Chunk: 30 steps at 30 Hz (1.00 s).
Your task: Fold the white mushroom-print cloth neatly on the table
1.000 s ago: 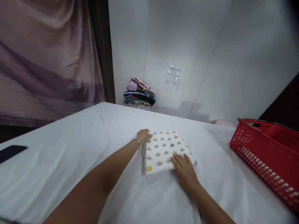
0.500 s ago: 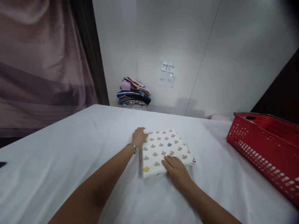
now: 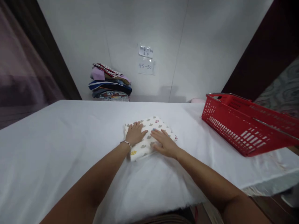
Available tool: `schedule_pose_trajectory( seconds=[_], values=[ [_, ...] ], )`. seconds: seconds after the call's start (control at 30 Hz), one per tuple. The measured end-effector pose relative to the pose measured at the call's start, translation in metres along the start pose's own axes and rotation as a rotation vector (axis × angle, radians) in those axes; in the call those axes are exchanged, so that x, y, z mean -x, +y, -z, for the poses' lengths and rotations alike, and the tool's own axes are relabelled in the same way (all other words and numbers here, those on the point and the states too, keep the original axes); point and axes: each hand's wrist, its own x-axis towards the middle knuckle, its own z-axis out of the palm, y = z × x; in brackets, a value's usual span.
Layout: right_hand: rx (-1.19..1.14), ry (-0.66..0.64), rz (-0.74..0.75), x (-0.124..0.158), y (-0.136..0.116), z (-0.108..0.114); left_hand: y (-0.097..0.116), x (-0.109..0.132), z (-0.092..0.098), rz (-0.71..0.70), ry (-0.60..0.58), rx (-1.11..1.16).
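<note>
The folded cloth [image 3: 146, 143], white with a print of small grey shapes and a few coloured ones, lies on the white-covered bench [image 3: 58, 140]. It sits about midway along the bench and closer to the near edge than to the far one.

Both hands rest directly on top of it. The left hand [image 3: 135, 134] covers the cloth's left part, and a thin bracelet [image 3: 126, 142] shows at the wrist. The right hand [image 3: 164, 144] covers the near right part. The two hands are almost side by side, with a strip of print showing between them. Each grip is open: palms down, fingers spread flat, pressing on the cloth and closed around nothing.

The cloth looks close to square and is turned a little askew to the bench edge, so no long axis stands out. Neither hand is nearer to it than the other, since both touch it.

A red basket [image 3: 233, 130] stands well apart toward the right end. A stack of folded clothes [image 3: 109, 84] sits at the far edge against the wall, below two paper notes [image 3: 145, 59].

Half a second ago the left hand was at the cloth's far left corner and the right hand at its near edge. Now both lie further onto the top and closer together. The view has also swung right, so more of the basket shows.
</note>
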Motion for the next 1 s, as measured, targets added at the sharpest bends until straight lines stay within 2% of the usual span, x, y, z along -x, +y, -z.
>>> schedule_pose_trajectory(
  seconds=[0.07, 0.13, 0.2, 0.37, 0.4, 0.47, 0.57, 0.67, 0.77, 0.87, 0.93, 1.0],
  values=[
    [0.050, -0.015, -0.158, -0.003, 0.016, 0.002, -0.001, 0.000, 0.001, 0.003, -0.017, -0.002],
    [0.052, -0.093, -0.332, -0.003, 0.034, -0.002, -0.001, 0.000, 0.002, 0.014, -0.036, 0.007],
    [-0.011, -0.126, -0.415, -0.002, 0.048, -0.006, 0.000, -0.003, 0.004, 0.018, -0.046, 0.009],
    [-0.319, -0.096, -0.523, -0.003, 0.067, 0.007, 0.014, -0.010, 0.032, 0.116, -0.224, 0.077],
    [-0.342, -0.072, -0.550, -0.003, 0.071, 0.011, 0.019, -0.006, 0.039, 0.118, -0.225, 0.095],
    [-0.365, -0.018, -0.602, -0.002, 0.076, 0.014, 0.029, 0.009, 0.046, 0.018, -0.154, 0.106],
    [-0.400, 0.020, -0.660, 0.002, 0.080, 0.004, 0.039, 0.042, 0.040, -0.120, -0.136, 0.097],
    [-0.454, 0.024, -0.681, 0.007, 0.080, -0.007, 0.040, 0.065, 0.027, -0.113, -0.157, 0.127],
    [-0.533, 0.022, -0.711, 0.011, 0.082, -0.005, 0.039, 0.067, 0.026, -0.091, -0.174, 0.169],
    [-0.591, 0.037, -0.774, 0.013, 0.086, 0.007, 0.041, 0.064, 0.036, -0.032, -0.228, 0.226],
    [-0.605, 0.050, -0.827, 0.013, 0.088, 0.013, 0.044, 0.069, 0.044, -0.021, -0.212, 0.257],
    [-0.607, 0.043, -0.872, 0.012, 0.089, 0.015, 0.048, 0.080, 0.047, -0.089, -0.157, 0.252]
  ],
)
